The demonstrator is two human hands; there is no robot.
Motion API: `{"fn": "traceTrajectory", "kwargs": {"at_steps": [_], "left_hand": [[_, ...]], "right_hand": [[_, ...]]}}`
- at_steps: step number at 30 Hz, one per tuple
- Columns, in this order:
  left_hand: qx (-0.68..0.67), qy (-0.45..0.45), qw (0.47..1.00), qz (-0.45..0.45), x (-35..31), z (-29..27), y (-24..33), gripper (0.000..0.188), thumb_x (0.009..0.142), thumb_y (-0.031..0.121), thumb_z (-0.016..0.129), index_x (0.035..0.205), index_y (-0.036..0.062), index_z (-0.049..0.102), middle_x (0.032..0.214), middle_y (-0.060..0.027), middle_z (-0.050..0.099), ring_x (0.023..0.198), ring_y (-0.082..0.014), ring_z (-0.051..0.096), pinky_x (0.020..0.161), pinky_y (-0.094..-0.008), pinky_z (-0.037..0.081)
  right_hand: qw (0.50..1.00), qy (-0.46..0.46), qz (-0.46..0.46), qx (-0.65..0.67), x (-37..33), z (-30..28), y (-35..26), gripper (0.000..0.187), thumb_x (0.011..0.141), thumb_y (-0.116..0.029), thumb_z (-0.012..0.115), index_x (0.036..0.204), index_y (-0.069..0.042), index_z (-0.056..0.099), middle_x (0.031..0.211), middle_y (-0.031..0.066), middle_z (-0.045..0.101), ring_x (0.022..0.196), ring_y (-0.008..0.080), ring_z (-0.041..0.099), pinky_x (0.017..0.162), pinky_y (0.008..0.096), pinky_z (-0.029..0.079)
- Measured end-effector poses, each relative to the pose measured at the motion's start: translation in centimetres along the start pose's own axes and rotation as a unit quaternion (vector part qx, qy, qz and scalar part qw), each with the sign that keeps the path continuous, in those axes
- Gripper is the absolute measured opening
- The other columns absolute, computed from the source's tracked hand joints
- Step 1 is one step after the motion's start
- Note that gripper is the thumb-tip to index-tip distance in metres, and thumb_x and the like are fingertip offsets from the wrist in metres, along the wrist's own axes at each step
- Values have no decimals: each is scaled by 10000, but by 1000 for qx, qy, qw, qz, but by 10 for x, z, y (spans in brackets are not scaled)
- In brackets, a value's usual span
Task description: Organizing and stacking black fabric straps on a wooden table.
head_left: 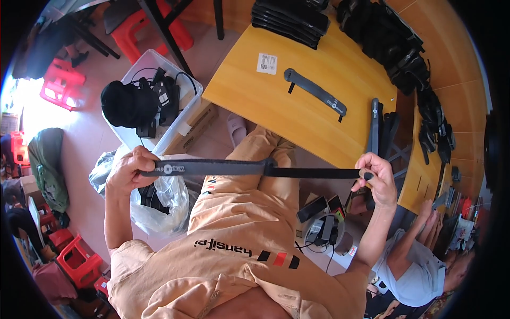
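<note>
A long dark grey hook-and-loop strap [223, 168] is stretched nearly level in front of my body, its right part narrower and black. My left hand [130, 169] is closed on the wide grey end. The black end is pinched between the fingers of my right hand [378, 178]. Beyond them, a similar grey strap [316, 91] lies slantwise on the yellow table [234, 80], with short black tabs sticking out. More straps [375, 125] rest along the table's right side, close past my right hand.
Stacked black straps [289, 21] and a long dark heap [382, 45] lie along the table's far side. At left stands a clear plastic bin [183, 125] with cables and a black cap [125, 103]. A co-worker [414, 268] sits at right. Red stools [79, 260] stand left.
</note>
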State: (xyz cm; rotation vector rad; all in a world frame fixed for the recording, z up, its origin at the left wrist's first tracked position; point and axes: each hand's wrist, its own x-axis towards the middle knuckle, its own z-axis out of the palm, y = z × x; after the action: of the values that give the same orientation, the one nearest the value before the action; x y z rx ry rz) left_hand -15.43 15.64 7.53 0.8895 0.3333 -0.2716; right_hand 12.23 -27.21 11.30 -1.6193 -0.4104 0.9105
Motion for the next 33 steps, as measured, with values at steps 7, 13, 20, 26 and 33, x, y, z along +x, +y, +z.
{"fn": "traceTrajectory", "kwargs": {"at_steps": [7, 13, 20, 26, 33], "left_hand": [[508, -82, 764, 390, -2, -14, -11, 92, 856, -51, 497, 862, -11, 579, 731, -71, 527, 390, -70, 363, 365, -205, 259], [-96, 188, 976, 56, -48, -51, 14, 290, 873, 104, 450, 584, 84, 435, 443, 31, 337, 333, -47, 318, 309, -190, 231], [90, 143, 978, 123, 28, 4, 7, 335, 913, 316, 495, 697, 61, 469, 510, 0, 399, 392, -75, 365, 367, -204, 299], [168, 189, 962, 99, 136, 20, -41, 430, 924, 445, 455, 738, 61, 509, 554, -10, 446, 456, -110, 449, 452, -225, 374], [218, 283, 933, 41, 169, 21, -64, 740, 892, 631, 321, 776, -48, 589, 600, -125, 573, 488, -190, 590, 460, -249, 481]], "right_hand": [[1000, -18, 25, -6, -21, -7, -3, 112, 840, -86, 561, 853, 23, 534, 708, 6, 476, 583, 41, 509, 556, 260, 570], [992, 123, 5, -14, -52, -67, 13, 117, 830, -92, 573, 866, -1, 509, 678, -16, 458, 557, 35, 510, 534, 252, 562], [999, 40, 3, 0, -40, -19, -7, 114, 851, -86, 565, 866, 8, 502, 694, -1, 456, 564, 40, 501, 571, 266, 571], [1000, -20, 12, -12, -22, 6, 1, 23, 839, 5, 539, 824, 12, 523, 734, 10, 512, 602, 57, 567, 587, 223, 545], [995, -42, 48, 78, 23, 43, 34, 82, 852, -84, 550, 859, -8, 521, 696, 35, 563, 573, 117, 608, 550, 212, 520]]}}
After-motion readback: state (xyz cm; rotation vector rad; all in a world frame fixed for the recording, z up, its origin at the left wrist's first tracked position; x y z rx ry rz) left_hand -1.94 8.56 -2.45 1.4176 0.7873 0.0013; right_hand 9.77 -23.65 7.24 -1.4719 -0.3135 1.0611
